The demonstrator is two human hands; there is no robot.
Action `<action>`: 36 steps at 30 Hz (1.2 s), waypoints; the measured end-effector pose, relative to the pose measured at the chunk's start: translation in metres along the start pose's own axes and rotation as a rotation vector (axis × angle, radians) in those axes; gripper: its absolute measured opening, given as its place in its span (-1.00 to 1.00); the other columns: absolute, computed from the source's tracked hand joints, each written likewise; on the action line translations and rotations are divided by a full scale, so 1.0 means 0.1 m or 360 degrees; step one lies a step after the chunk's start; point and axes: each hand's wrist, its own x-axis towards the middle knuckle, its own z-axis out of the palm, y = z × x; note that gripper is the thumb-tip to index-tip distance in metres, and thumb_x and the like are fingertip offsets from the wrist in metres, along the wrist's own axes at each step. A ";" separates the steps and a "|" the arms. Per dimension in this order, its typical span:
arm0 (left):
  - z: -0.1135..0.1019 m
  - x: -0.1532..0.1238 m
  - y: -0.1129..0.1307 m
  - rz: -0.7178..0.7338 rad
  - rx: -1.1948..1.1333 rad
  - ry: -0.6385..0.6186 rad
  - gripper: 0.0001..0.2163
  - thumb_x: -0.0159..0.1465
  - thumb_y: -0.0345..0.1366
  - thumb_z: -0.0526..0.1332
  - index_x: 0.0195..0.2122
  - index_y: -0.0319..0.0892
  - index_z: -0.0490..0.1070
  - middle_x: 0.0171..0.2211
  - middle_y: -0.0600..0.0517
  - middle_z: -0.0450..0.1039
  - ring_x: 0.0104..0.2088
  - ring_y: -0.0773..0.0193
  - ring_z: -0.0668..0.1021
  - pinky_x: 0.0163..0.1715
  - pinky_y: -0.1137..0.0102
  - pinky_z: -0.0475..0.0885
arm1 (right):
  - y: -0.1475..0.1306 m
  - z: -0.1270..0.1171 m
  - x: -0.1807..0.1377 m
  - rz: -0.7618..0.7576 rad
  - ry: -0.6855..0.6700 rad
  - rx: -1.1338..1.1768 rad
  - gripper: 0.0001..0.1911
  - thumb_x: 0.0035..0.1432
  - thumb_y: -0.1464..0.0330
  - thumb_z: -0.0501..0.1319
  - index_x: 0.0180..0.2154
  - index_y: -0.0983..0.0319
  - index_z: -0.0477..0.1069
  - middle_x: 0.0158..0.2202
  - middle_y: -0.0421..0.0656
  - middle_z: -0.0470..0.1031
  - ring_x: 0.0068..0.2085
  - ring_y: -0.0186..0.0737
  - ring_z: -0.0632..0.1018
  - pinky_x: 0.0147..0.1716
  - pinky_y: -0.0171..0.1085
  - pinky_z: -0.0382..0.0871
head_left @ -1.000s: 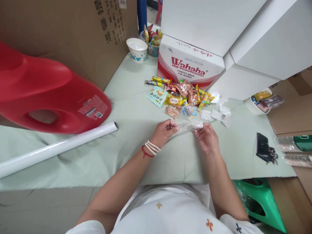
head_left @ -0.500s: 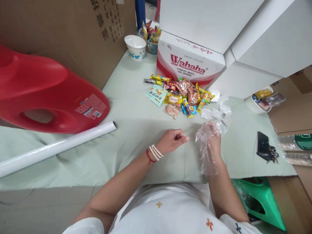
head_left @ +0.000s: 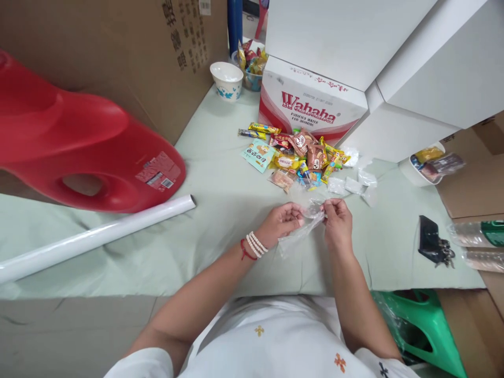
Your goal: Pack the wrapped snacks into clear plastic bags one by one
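Observation:
A clear plastic bag (head_left: 301,233) is stretched between my two hands, low over the green tablecloth (head_left: 220,226). My right hand (head_left: 338,218) pinches its edge between thumb and fingers. My left hand (head_left: 282,223), with a white beaded bracelet at the wrist, has curled fingers closed on the other side of the bag. Just beyond the hands lies a pile of wrapped snacks (head_left: 307,152) in yellow, brown, red and blue packets. Several small clear-white packets (head_left: 354,185) lie to the right of that pile.
A red plastic jug (head_left: 118,147) and a white tube (head_left: 98,236) occupy the left. Behind the snacks stand a Wahaha carton (head_left: 311,105) and white boxes (head_left: 346,37). Paper bowls (head_left: 227,81) are at the back. A black clip with keys (head_left: 433,241) lies right.
My right hand has swung the hanging plastic bag leftward, and my left hand has closed on it. The view has shifted slightly, while the snacks stay in place.

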 end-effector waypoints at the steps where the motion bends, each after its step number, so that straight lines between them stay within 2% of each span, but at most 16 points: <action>1: -0.01 0.00 0.01 -0.0037 -0.0025 0.0008 -0.51 0.06 0.08 0.44 -0.17 -0.20 0.46 -0.40 0.12 0.39 -0.57 0.48 0.30 -0.62 0.53 0.11 | 0.00 0.00 -0.01 0.0015 -0.0001 0.0018 -0.70 0.08 0.12 0.35 -0.36 0.15 0.33 -0.48 -0.30 0.42 -0.49 -0.32 0.33 -0.49 -0.32 0.20; 5: 0.00 0.02 0.03 -0.0093 -0.0047 0.0108 -0.54 0.08 0.12 0.41 -0.35 -0.23 0.45 -0.48 0.10 0.41 -0.60 0.51 0.30 -0.62 0.53 0.16 | -0.01 0.00 -0.06 -0.0017 -0.0014 -0.0021 -0.70 0.09 0.11 0.36 -0.36 0.16 0.35 -0.48 -0.29 0.45 -0.49 -0.33 0.35 -0.49 -0.32 0.22; 9: -0.01 0.03 0.05 -0.0129 -0.0300 0.0267 -0.53 0.10 0.16 0.35 -0.36 -0.21 0.45 -0.48 0.09 0.40 -0.62 0.49 0.33 -0.67 0.55 0.07 | -0.01 -0.01 -0.08 -0.0058 0.0012 -0.0045 -0.72 0.11 0.13 0.35 -0.36 0.16 0.36 -0.48 -0.29 0.45 -0.49 -0.34 0.36 -0.48 -0.32 0.25; 12: -0.02 0.04 0.04 -0.0063 -0.0326 0.0347 -0.51 0.10 0.19 0.35 -0.37 -0.21 0.43 -0.50 0.09 0.39 -0.64 0.49 0.32 -0.69 0.55 0.00 | 0.00 -0.02 -0.07 -0.0071 0.0008 -0.0052 -0.73 0.12 0.14 0.34 -0.36 0.16 0.37 -0.48 -0.29 0.45 -0.49 -0.34 0.37 -0.49 -0.33 0.27; 17: -0.07 0.08 0.03 0.0111 -0.0182 0.0396 -0.52 0.10 0.18 0.37 -0.43 -0.19 0.38 -0.55 0.14 0.34 -0.63 0.51 0.27 -0.63 0.54 0.09 | 0.04 -0.08 -0.03 0.0007 -0.0016 0.0066 -0.69 0.06 0.12 0.40 -0.36 0.15 0.38 -0.47 -0.30 0.44 -0.46 -0.34 0.41 -0.47 -0.34 0.34; 19: -0.11 0.08 0.06 0.0158 -0.0111 0.0353 -0.53 0.12 0.16 0.37 -0.44 -0.20 0.38 -0.56 0.13 0.34 -0.62 0.51 0.27 -0.61 0.53 0.11 | 0.03 -0.16 -0.01 0.0072 -0.0046 0.0137 -0.66 0.00 0.12 0.45 -0.36 0.15 0.40 -0.45 -0.30 0.44 -0.43 -0.35 0.43 -0.44 -0.36 0.37; 21: -0.16 0.07 0.12 0.0165 -0.0036 0.0256 -0.55 0.15 0.14 0.36 -0.44 -0.20 0.40 -0.56 0.12 0.34 -0.62 0.50 0.26 -0.60 0.52 0.11 | 0.00 -0.25 0.02 0.0175 -0.0133 0.0206 -0.65 -0.06 0.15 0.51 -0.36 0.17 0.44 -0.41 -0.28 0.45 -0.39 -0.36 0.45 -0.40 -0.37 0.42; 24: -0.22 0.03 0.20 0.0143 0.0015 0.0101 -0.56 0.18 0.12 0.35 -0.46 -0.21 0.41 -0.57 0.12 0.33 -0.61 0.48 0.26 -0.60 0.50 0.11 | -0.10 -0.38 0.07 0.0381 -0.0374 0.0328 -0.63 -0.10 0.19 0.55 -0.35 0.17 0.46 -0.36 -0.24 0.49 -0.36 -0.35 0.49 -0.35 -0.33 0.50; 26: -0.24 0.00 0.23 0.0122 -0.0010 0.0028 -0.56 0.19 0.12 0.35 -0.46 -0.20 0.41 -0.57 0.12 0.33 -0.61 0.47 0.26 -0.60 0.50 0.12 | -0.17 -0.44 0.09 0.0479 -0.0529 0.0416 -0.63 -0.08 0.20 0.55 -0.33 0.15 0.45 -0.40 -0.26 0.47 -0.45 -0.38 0.43 -0.45 -0.36 0.46; 27: -0.24 -0.01 0.24 0.0114 -0.0035 -0.0004 -0.57 0.19 0.12 0.35 -0.45 -0.20 0.41 -0.57 0.11 0.33 -0.60 0.47 0.27 -0.59 0.49 0.13 | -0.20 -0.46 0.10 0.0506 -0.0587 0.0452 -0.63 -0.08 0.20 0.54 -0.31 0.15 0.44 -0.44 -0.29 0.44 -0.53 -0.43 0.35 -0.55 -0.41 0.38; 29: -0.24 -0.02 0.25 0.0124 -0.0106 -0.0042 -0.57 0.18 0.12 0.36 -0.44 -0.19 0.40 -0.54 0.10 0.34 -0.58 0.45 0.29 -0.57 0.49 0.15 | -0.20 -0.47 0.10 0.0521 -0.0694 0.0490 -0.60 -0.10 0.17 0.53 -0.31 0.14 0.42 -0.51 -0.36 0.33 -0.65 -0.53 0.08 -0.72 -0.48 0.08; 31: -0.24 -0.03 0.25 0.0160 -0.0176 -0.0041 -0.57 0.18 0.11 0.37 -0.44 -0.19 0.40 -0.51 0.08 0.34 -0.55 0.44 0.30 -0.56 0.48 0.16 | -0.15 -0.45 0.10 0.0516 -0.0843 0.0456 -0.57 -0.12 0.12 0.54 -0.34 0.15 0.40 -0.55 -0.39 0.26 -0.65 -0.55 -0.07 -0.75 -0.49 -0.13; 32: -0.24 -0.03 0.26 0.0181 -0.0199 -0.0020 -0.57 0.18 0.11 0.37 -0.44 -0.19 0.40 -0.49 0.08 0.35 -0.54 0.43 0.30 -0.56 0.48 0.16 | -0.12 -0.43 0.10 0.0501 -0.0923 0.0395 -0.56 -0.12 0.10 0.53 -0.36 0.16 0.39 -0.56 -0.38 0.25 -0.65 -0.54 -0.05 -0.73 -0.48 -0.11; 34: -0.27 -0.02 0.26 0.0219 -0.0184 0.0038 -0.58 0.19 0.10 0.37 -0.44 -0.19 0.40 -0.49 0.08 0.33 -0.53 0.42 0.30 -0.55 0.47 0.15 | -0.03 -0.38 0.11 0.0403 -0.1021 0.0159 -0.59 -0.06 0.08 0.51 -0.40 0.17 0.41 -0.55 -0.34 0.30 -0.62 -0.48 0.11 -0.67 -0.44 0.07; 36: -0.31 0.01 0.25 0.0233 -0.0058 0.0059 -0.59 0.21 0.09 0.35 -0.46 -0.18 0.39 -0.51 0.09 0.31 -0.54 0.42 0.28 -0.55 0.46 0.15 | 0.04 -0.33 0.13 0.0207 -0.0966 -0.0135 -0.63 -0.01 0.08 0.49 -0.43 0.18 0.45 -0.51 -0.27 0.39 -0.53 -0.38 0.28 -0.55 -0.38 0.24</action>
